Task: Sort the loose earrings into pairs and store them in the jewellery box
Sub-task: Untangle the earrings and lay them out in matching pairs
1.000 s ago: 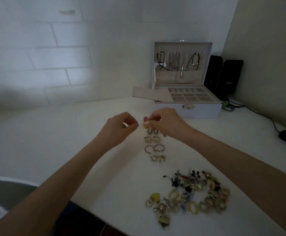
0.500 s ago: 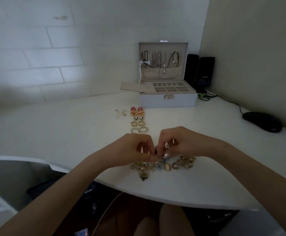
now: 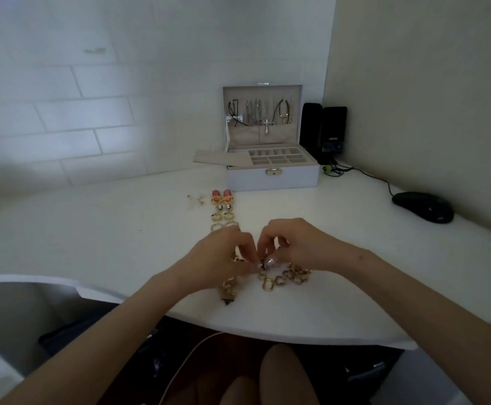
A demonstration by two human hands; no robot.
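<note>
Now, head view. Left hand (image 3: 221, 255) and right hand (image 3: 299, 247) are both clenched small, fingertips (image 3: 269, 262) meeting on one dark earring (image 3: 263, 266) and pinching it from both sides. Exactly which piece it is I can't tell. The pile (image 3: 279, 279) lies directly under and just nearer than my fingers. The pairs (image 3: 222, 211) already matched sit in a column just beyond my left knuckles. The box (image 3: 273, 175) stands open well beyond both hands, its compartments showing.

Step in hand, by my reading: free one earring from the tangle.
- Lift straight up and slowly; hooks probably snag on neighbours.
- Pin the pile down with the left fingers while the right draws the piece out.
- Scan the pile for its twin before setting it down beyond the fingers, at the near end of the column.

Writing: the speaker (image 3: 333, 133), far beyond my right hand, carries a small pale label, too small to read. Nothing legible on the box.
</note>
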